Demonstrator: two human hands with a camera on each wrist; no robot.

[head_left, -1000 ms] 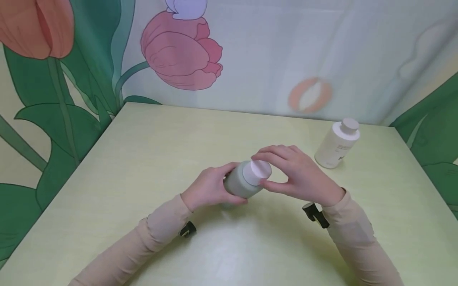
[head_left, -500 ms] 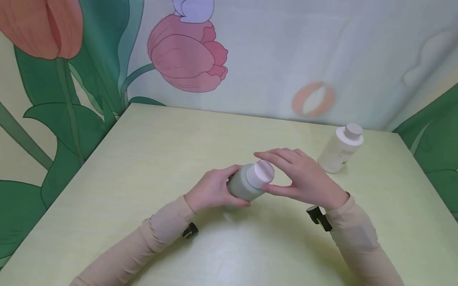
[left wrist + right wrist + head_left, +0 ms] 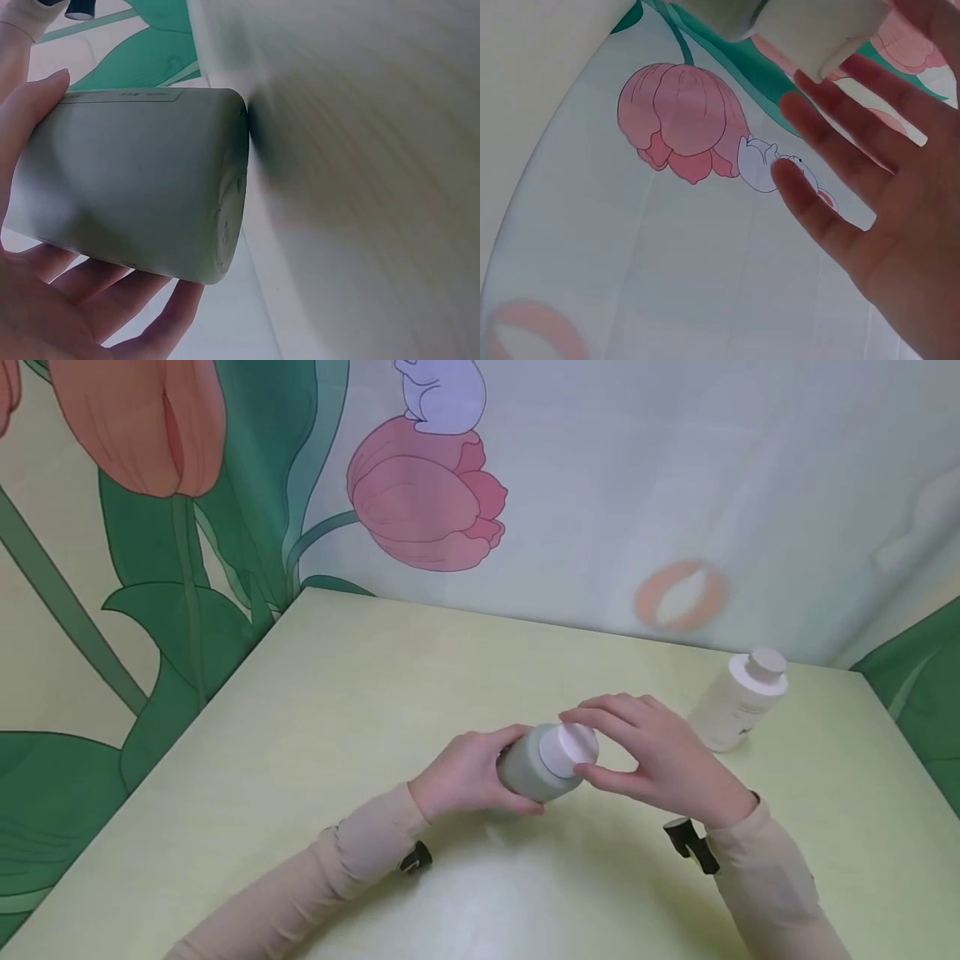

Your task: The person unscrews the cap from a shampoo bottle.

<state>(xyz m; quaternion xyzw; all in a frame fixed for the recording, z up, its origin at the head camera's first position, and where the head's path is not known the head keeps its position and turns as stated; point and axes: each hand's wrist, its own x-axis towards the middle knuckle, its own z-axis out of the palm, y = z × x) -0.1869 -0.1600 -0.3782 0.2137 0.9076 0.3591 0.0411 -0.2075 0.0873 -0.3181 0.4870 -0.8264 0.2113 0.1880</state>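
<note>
A grey-green bottle with a white cap is held tilted over the table, its cap end toward the right. Around its body my left hand grips, thumb on the near side. In the left wrist view the bottle's underside faces the table, and several fingers support the body from below. My right hand pinches the cap between thumb and index fingertip. The other fingers of that hand spread away from the cap in the right wrist view.
A white bottle with a round cap stands at the back right of the pale yellow-green table, beyond my right hand. Behind the table's back edge hangs a curtain printed with tulips and a white animal.
My right index finger lifted off the cap half a second ago and is back against it now. The left hand keeps its grip. The head view has shifted, moving everything right and down.
</note>
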